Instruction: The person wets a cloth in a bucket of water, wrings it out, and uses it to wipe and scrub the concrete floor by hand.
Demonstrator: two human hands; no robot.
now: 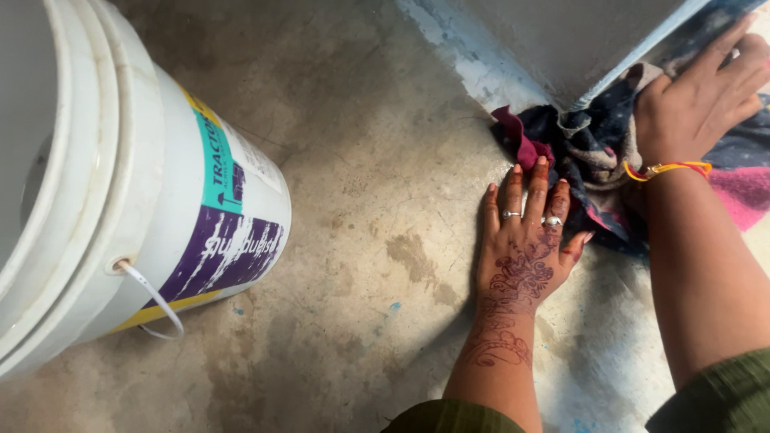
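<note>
Bare concrete floor [377, 265] carries a soft, limp, likely damp dark rag [589, 152] bunched at the wall's base, best gathered by its folds, with the right hand [702, 100] pressing it open-fingered, the left hand [525, 240] flat beside it, and a white bucket [144, 208] well apart.

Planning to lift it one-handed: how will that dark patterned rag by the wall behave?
The rag is crumpled in folds, so it is probably floppy and will sag. It bunches under the right hand, so likely light, unless wet. The left hand touches its edge.
</note>
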